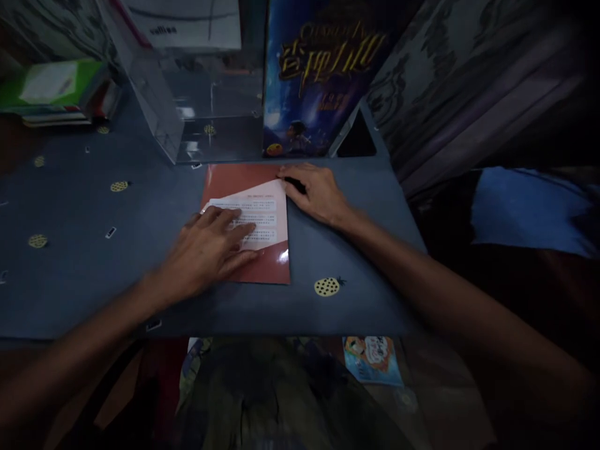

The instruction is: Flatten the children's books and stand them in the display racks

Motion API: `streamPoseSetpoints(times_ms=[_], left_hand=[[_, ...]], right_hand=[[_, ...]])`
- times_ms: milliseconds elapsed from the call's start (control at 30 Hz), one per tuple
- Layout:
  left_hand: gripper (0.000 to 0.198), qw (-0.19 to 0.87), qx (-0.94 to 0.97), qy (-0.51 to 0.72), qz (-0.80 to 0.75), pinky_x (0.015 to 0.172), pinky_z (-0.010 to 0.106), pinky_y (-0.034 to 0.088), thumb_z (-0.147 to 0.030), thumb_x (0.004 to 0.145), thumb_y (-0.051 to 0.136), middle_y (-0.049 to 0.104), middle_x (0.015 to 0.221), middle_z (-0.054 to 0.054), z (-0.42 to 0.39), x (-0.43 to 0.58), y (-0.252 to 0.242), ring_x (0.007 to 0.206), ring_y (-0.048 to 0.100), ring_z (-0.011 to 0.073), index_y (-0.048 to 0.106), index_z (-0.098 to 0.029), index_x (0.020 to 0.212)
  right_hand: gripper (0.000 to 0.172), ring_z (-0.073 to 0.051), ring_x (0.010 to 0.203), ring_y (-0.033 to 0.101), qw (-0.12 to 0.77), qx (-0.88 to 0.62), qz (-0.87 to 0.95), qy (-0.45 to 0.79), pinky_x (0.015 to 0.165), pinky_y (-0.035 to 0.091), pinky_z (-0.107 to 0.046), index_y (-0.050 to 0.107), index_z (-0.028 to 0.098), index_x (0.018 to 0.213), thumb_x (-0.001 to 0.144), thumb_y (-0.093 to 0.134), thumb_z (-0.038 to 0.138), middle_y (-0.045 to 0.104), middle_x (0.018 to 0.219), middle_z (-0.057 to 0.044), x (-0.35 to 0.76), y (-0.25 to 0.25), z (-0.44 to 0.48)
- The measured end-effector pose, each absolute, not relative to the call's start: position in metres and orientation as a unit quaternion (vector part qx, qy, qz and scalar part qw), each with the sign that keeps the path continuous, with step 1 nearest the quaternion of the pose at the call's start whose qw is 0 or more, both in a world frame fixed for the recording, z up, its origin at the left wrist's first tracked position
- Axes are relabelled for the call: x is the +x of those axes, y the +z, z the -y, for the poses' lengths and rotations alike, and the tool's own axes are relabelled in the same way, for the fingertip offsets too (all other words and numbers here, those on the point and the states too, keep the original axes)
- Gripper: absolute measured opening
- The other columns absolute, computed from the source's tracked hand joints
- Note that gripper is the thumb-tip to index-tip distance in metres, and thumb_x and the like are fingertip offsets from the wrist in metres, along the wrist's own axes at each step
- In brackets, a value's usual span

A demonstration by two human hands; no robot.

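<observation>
A red glossy sheet (234, 178) lies on the blue patterned table (140, 206), with a white printed flap (265, 209) folded over its middle. My left hand (210, 247) lies flat on that flap, fingers stretched out and pressing down. My right hand (314, 190) rests at the sheet's upper right corner, with its fingertips on the folded edge. Neither hand holds anything.
A blue poster-like box (319, 75) stands upright behind the sheet. A clear plastic case (187, 94) is to its left. Green and white books (51, 90) sit at the far left. A small picture card (372, 359) lies below the table's front edge.
</observation>
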State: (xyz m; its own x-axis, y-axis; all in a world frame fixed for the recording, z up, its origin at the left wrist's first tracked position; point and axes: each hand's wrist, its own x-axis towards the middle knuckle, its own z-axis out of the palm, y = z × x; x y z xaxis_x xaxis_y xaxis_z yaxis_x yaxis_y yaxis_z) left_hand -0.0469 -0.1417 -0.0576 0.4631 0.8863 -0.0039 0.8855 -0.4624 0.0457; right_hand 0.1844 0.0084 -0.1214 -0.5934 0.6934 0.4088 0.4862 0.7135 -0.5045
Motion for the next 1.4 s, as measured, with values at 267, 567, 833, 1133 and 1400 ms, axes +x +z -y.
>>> streamPoseSetpoints(times_ms=[267,567,833,1133,1400], left_hand=[[0.035,-0.03,0.927,0.049,-0.37,0.095,0.045,0.052,-0.033,0.098,0.061,0.068,0.128,0.016,0.17,-0.026,-0.062,0.118,0.061,0.032,0.066,-0.013,0.126],[0.023,-0.126,0.937,0.071,-0.317,0.083,0.039,0.059,-0.018,0.102,0.051,0.076,0.114,0.011,0.168,-0.019,-0.063,0.106,0.07,0.0276,0.072,-0.013,0.11],[0.017,-0.138,0.938,0.12,-0.296,0.083,0.038,0.063,-0.013,0.096,0.06,0.077,0.113,0.012,0.169,-0.02,-0.067,0.105,0.072,0.0277,0.072,-0.009,0.107],[0.02,-0.117,0.938,0.127,-0.299,0.083,0.039,0.064,-0.014,0.099,0.056,0.077,0.112,0.011,0.168,-0.02,-0.063,0.104,0.073,0.0274,0.072,-0.009,0.111],[0.021,-0.092,0.938,0.132,-0.308,0.084,0.041,0.063,-0.013,0.098,0.058,0.077,0.113,0.011,0.167,-0.02,-0.063,0.105,0.072,0.0281,0.071,-0.009,0.114]], right_hand=[[0.035,-0.031,0.133,0.057,0.27,-0.343,0.885,0.164,0.112,0.043,-0.053,0.067,0.023,0.13,0.098,0.055,0.024,0.066,0.14,-0.009,0.186,-0.124,-0.001],[0.03,-0.027,0.121,0.063,0.311,-0.303,0.87,0.234,0.104,0.05,-0.045,0.074,0.02,0.116,0.093,0.054,0.018,0.076,0.115,-0.008,0.185,-0.11,0.054],[0.026,-0.019,0.095,0.071,0.365,-0.259,0.821,0.355,0.088,0.055,-0.035,0.074,0.015,0.112,0.098,0.052,0.019,0.078,0.099,-0.008,0.195,-0.104,0.1],[0.023,-0.019,0.093,0.071,0.362,-0.266,0.8,0.399,0.092,0.054,-0.037,0.074,0.017,0.11,0.098,0.054,0.017,0.078,0.089,-0.004,0.203,-0.1,0.115],[0.023,-0.018,0.091,0.07,0.361,-0.266,0.795,0.409,0.088,0.054,-0.036,0.074,0.016,0.11,0.098,0.054,0.017,0.078,0.088,-0.005,0.203,-0.102,0.114]])
